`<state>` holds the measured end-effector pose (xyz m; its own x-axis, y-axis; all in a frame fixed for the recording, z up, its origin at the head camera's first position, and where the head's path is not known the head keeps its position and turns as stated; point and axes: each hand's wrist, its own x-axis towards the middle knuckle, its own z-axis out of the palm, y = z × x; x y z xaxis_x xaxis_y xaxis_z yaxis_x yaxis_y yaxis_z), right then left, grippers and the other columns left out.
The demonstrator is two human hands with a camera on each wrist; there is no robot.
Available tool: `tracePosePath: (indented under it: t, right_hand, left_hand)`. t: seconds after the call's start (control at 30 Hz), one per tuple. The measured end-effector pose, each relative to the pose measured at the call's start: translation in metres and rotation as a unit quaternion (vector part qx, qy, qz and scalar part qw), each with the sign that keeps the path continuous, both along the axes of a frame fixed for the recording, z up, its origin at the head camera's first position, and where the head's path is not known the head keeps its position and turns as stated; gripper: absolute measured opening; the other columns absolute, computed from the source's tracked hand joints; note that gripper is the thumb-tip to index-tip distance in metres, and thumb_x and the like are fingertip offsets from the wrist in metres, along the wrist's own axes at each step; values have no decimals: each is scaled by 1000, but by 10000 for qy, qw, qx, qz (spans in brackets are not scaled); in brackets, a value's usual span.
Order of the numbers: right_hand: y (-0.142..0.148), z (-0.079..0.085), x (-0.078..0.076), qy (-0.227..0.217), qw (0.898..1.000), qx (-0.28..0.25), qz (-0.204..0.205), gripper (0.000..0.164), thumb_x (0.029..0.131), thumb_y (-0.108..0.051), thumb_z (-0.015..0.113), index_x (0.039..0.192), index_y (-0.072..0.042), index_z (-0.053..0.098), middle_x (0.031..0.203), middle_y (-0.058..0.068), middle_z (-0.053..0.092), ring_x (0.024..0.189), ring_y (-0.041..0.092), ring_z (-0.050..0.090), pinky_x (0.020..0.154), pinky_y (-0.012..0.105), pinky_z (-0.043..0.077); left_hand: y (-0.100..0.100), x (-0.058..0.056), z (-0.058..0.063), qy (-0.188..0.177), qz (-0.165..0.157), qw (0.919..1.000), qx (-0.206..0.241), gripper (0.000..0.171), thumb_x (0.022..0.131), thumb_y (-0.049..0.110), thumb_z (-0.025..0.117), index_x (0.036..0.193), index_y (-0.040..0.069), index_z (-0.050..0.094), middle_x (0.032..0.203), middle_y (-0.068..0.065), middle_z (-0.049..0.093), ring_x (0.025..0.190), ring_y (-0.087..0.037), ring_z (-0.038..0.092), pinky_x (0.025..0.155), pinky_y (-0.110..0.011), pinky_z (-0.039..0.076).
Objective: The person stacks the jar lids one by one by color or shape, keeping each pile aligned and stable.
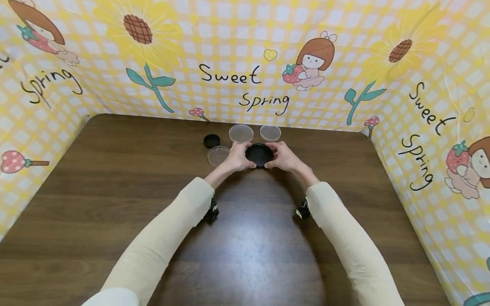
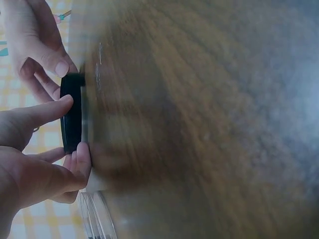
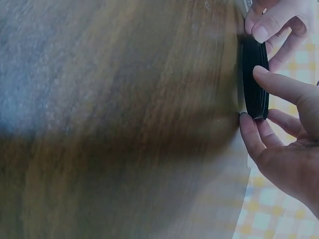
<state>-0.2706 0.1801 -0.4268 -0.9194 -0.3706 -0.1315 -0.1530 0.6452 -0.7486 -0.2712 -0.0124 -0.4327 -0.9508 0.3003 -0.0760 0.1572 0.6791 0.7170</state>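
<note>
A shallow round black lid or dish [image 1: 260,155] is held by both hands near the back of the table. My left hand [image 1: 238,158] grips its left edge, thumb at the near side and fingers round the rim. From the right, my right hand [image 1: 286,157] pinches the opposite edge the same way. The left wrist view shows the black piece [image 2: 72,117] edge-on, close over the tabletop. A stepped rim marks its side [image 3: 256,79] in the right wrist view. Just beside the left hand lies a clear round dish [image 1: 217,156], partly behind the fingers.
A small black round container [image 1: 212,141] sits at the back left. Two more clear round dishes [image 1: 241,132] [image 1: 270,133] stand behind the hands, by the printed yellow cloth [image 1: 229,51]. The cloth walls in the back and sides of the brown wooden table [image 1: 134,204].
</note>
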Motion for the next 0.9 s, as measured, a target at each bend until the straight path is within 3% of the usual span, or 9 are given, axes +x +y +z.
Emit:
tracePosePath:
  t: [0.63, 0.9]
  right_hand:
    - [-4, -1, 2, -150, 9998, -110, -8, 77, 81, 4, 74, 146, 5, 33, 134, 28, 34, 112, 38, 52, 94, 39, 47]
    - [-5, 0, 2, -99, 9997, -140, 158, 77, 80, 4, 74, 145, 8, 33, 133, 29, 42, 112, 41, 54, 93, 42, 47]
  left_hand:
    - [-3, 1, -1, 147, 32, 9999, 38, 76, 70, 8, 85, 137, -2, 49, 119, -23, 55, 117, -31, 41, 99, -38, 36]
    - [-5, 3, 1, 166, -15, 9999, -16, 76, 70, 9, 85, 137, -1, 50, 118, -22, 58, 117, -30, 41, 99, -38, 36]
